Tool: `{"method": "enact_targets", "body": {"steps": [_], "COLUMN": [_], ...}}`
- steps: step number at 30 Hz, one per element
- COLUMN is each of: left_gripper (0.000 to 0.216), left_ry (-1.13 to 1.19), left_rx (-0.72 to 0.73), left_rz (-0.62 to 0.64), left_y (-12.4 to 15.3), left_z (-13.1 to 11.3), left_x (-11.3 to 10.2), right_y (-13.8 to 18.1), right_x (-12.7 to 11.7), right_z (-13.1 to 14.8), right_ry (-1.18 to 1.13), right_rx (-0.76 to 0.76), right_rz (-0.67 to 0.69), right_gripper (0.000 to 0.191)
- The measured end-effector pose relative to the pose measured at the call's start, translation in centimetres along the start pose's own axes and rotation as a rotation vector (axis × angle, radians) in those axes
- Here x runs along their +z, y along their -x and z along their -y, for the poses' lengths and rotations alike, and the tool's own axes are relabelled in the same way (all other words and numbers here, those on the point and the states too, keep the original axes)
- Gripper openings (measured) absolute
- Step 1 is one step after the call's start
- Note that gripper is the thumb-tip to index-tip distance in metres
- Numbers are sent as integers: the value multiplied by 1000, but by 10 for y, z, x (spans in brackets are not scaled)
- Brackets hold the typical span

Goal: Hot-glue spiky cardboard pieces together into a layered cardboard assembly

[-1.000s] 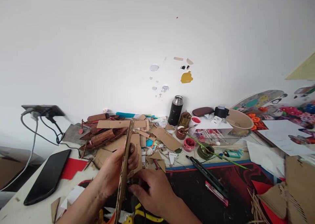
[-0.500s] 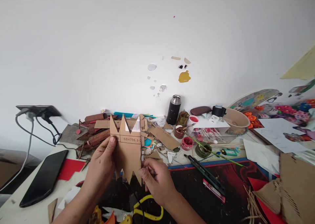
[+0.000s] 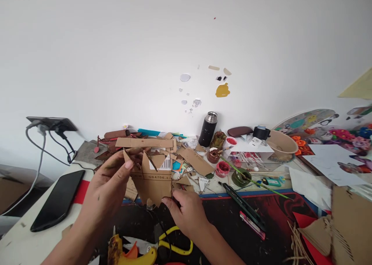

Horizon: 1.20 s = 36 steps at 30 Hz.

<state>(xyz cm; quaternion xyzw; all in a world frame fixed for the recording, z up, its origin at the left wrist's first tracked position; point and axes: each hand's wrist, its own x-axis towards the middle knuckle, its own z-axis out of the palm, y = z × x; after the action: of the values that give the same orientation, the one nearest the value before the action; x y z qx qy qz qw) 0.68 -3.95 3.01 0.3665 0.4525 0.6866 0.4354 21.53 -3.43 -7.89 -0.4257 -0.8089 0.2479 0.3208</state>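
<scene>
A cardboard piece (image 3: 152, 185) with pointed teeth along its top and notches below is held up between my two hands. It bears a printed line, "GB4706.1" and a barcode. My left hand (image 3: 109, 179) pinches the top left tooth between thumb and fingers. With thumb and bent fingers, my right hand (image 3: 186, 210) grips the lower right corner. Beneath the hands lie yellow-handled scissors (image 3: 177, 251) and a yellow glue gun (image 3: 119, 249), partly cut off by the frame's lower edge.
Cardboard scraps (image 3: 194, 160) cover the table behind the hands. Paint jars (image 3: 222, 168), a black flask (image 3: 208, 129) and a bowl (image 3: 281, 144) stand farther back. A black cutter (image 3: 242, 205) lies on the dark mat (image 3: 221, 234) at right. A phone (image 3: 58, 201) rests at left.
My left hand has shifted from the piece's left side up to its top left tooth. The piece has tipped, its top coming lower. My right hand stays at the lower right corner.
</scene>
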Motion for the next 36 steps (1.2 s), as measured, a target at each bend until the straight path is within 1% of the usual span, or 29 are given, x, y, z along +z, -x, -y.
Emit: {"method": "enact_targets", "body": {"steps": [3,5,7,9,14,18,23,27,33,36], "left_gripper": [43,41,37,34,30,28,26,27,22,22], "left_ry": [-42,-119,-201,-234,-235,-216,-175,-168,-176,-139], "left_rx": [62,108,137,148,161,146,162,178,195,192], "left_rz": [-14,-24,-14,12,96,153,175,164,207,196], "left_y": [2,5,6,7,7,8,8,7,9,9], "left_z": [-12,-16,-20,-23,-27,-25,-23,-25,-27,-27], "left_x": [-6,-10,-11,-12,-12,-15,-13,-10,-8,-5], "right_y": [1,2,3,3,4,3,2,2,2,2], "right_x": [1,2,4,5,5,3,2,3,4,4], "right_z": [0,0,-2,-3,-3,-2,0,0,0,0], "right_ry": [24,45,63,79,114,131,115,151,157,160], "right_rx": [-45,-90,-117,-129,-156,-152,-150,-139,-133,-138], "right_rz": [25,48,66,64,28,49,60,68,94,91], "right_gripper": [41,39,38,37,35,31,25,27,24,25]}}
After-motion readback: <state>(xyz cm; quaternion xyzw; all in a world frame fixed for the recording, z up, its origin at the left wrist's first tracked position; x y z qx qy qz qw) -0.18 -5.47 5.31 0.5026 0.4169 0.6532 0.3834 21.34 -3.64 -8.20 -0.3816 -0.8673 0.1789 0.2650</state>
